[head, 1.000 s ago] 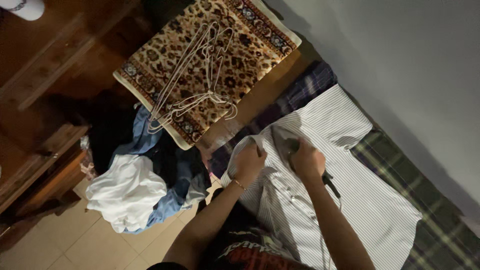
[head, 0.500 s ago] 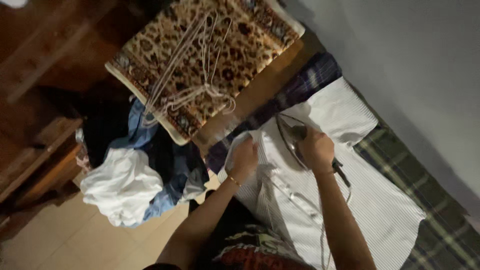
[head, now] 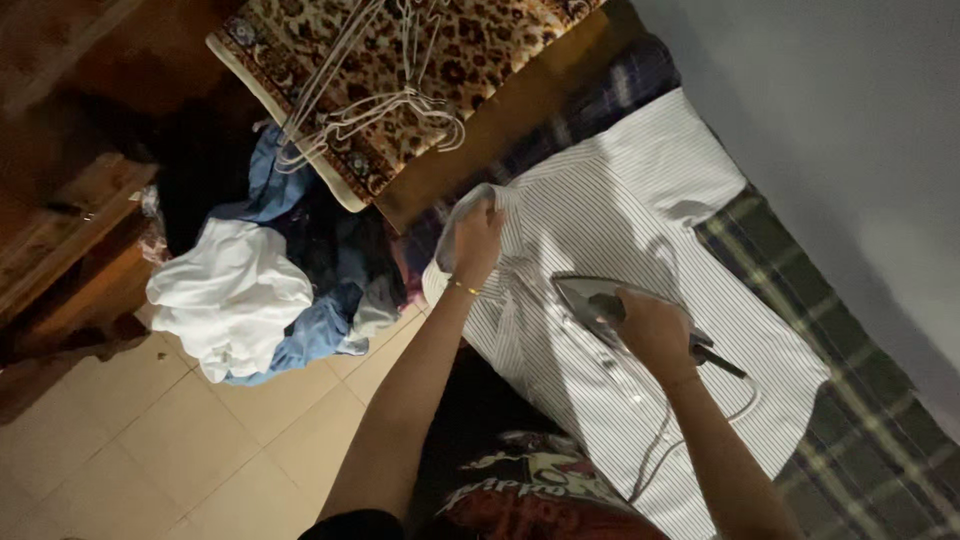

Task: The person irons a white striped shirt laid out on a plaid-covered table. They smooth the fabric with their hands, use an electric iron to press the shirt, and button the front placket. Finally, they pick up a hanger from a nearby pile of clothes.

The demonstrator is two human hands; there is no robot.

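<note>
— Striped shirt (head: 640, 230) changed?
— Iron (head: 600, 298) slid nearer along it, right hand (head: 655, 330) clamped on its handle.
— Left hand (head: 478, 232)?
— Arm outstretched, fingers pinching the shirt's far-left edge.

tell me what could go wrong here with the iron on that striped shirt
The left hand pins the striped shirt at its edge, in line with the iron gripped by the right hand; a long stroke could reach those fingers. The cord trails across the shirt near the forearm and might snag. Pausing could scorch the cloth.
</note>
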